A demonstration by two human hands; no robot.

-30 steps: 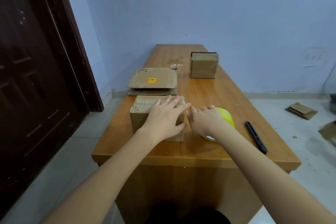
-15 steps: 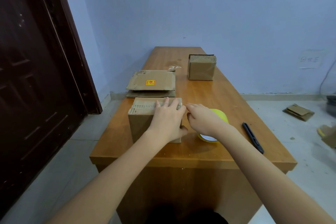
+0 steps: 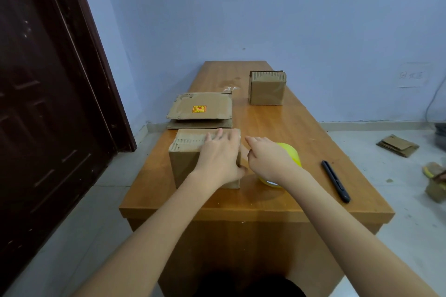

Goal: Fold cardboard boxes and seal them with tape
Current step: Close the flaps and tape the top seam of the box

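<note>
Two boxes up, one tape roll (image 3: pixel 288 155), one knife (image 3: pixel 335 181).
Left hand (image 3: pixel 220 155) – fingers flat on near box (image 3: pixel 185 164); right hand (image 3: pixel 270 158) grips the roll (far box (image 3: pixel 266 88) apart).

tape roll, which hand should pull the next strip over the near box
Right. The right hand already grips the tape roll beside the near box, while the left hand lies flat on its top, steadying it.

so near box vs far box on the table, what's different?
The near box stands at the table's front left with the left hand flat on its top; the far box stands alone toward the back right, untouched. The tape roll sits right beside the near box, well away from the far box. Both are small folded brown cardboard cubes.
</note>
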